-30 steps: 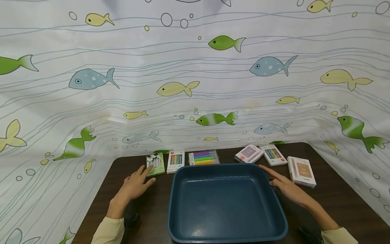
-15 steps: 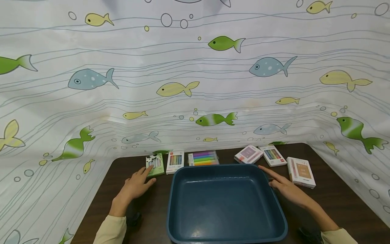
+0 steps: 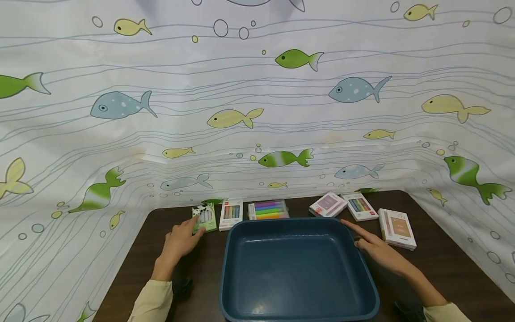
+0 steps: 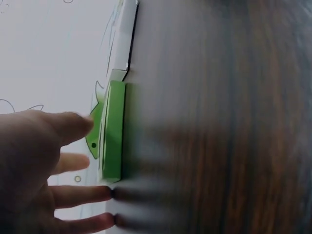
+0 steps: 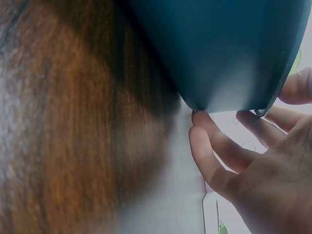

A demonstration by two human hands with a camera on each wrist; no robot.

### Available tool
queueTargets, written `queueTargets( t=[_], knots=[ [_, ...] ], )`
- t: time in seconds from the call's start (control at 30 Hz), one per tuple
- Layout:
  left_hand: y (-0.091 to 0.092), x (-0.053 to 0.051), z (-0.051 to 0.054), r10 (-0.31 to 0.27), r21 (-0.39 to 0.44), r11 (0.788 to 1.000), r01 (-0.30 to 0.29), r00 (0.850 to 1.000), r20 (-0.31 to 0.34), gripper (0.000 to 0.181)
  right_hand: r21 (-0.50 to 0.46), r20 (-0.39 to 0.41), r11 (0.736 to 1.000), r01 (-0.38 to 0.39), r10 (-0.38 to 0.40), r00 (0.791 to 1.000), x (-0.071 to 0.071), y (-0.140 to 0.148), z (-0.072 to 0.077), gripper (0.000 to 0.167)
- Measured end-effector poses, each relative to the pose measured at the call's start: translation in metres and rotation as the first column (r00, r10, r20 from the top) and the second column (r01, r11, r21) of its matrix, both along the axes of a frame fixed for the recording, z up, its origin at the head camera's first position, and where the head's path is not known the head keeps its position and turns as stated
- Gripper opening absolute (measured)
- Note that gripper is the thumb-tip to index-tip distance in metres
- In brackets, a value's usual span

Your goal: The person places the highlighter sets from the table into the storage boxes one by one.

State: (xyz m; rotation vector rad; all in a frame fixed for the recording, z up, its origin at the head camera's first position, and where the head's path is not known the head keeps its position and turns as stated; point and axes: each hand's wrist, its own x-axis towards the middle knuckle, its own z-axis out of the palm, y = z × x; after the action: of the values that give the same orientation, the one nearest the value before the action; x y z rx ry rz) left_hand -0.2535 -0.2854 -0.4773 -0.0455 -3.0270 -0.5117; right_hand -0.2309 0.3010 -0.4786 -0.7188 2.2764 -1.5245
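Note:
My left hand (image 3: pixel 179 241) reaches over a flat green-and-white box (image 3: pixel 209 218), its picture showing pale coloured sticks. In the left wrist view the thumb and spread fingers (image 4: pixel 80 196) lie about the green box (image 4: pixel 114 131), two fingertips at the table just beyond its near end; contact with the box is unclear. At the far right corner of a deep blue rectangular tray (image 3: pixel 297 273), my right hand (image 3: pixel 374 248) rests with its fingers extended. The right wrist view has fingertips touching the outside of the tray (image 5: pixel 214 53) at its corner, thumb near the rim.
Along the back edge of the dark wood table (image 3: pixel 197 286) lie a white box of coloured sticks (image 3: pixel 231 215) and a clear pack of rainbow pens (image 3: pixel 268 209). At right are a pink-white box (image 3: pixel 329 205), another white box (image 3: pixel 360 206) and a brown-panelled box (image 3: pixel 397 228). A fish-print sheet (image 3: pixel 233 170) hangs behind.
My left hand has shifted slightly right and forward, closer over the green box, with its thumb now at the box's near edge. The right hand and the tray have stayed put.

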Motion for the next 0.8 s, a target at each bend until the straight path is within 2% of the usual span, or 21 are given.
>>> queueTargets(
  t=[0.13, 0.23, 0.63, 0.8],
  knots=[
    [0.0032, -0.0022, -0.0002, 0.064, 0.062, 0.996, -0.063, 0.998, -0.015, 0.06, -0.007, -0.006, 1.0, -0.002, 0.002, 1.0, -0.0004, -0.0004, -0.0007, 0.051],
    [0.0049, -0.0042, -0.0011, 0.087, 0.111, 0.99, -0.084, 0.996, -0.02, 0.057, -0.019, -0.004, 1.0, -0.009, 0.009, 1.0, -0.0007, -0.0004, -0.0014, 0.052],
    [0.0034, -0.0051, -0.0078, 0.101, 0.216, 0.971, -0.099, 0.995, 0.006, 0.06, -0.026, 0.006, 1.0, -0.007, 0.007, 1.0, -0.0006, -0.001, -0.0024, 0.052],
    [0.0014, -0.0044, -0.01, 0.113, 0.22, 0.969, -0.11, 0.994, -0.001, 0.061, -0.028, 0.006, 0.999, -0.015, 0.015, 1.0, -0.001, -0.0014, -0.0012, 0.052]
  ],
)
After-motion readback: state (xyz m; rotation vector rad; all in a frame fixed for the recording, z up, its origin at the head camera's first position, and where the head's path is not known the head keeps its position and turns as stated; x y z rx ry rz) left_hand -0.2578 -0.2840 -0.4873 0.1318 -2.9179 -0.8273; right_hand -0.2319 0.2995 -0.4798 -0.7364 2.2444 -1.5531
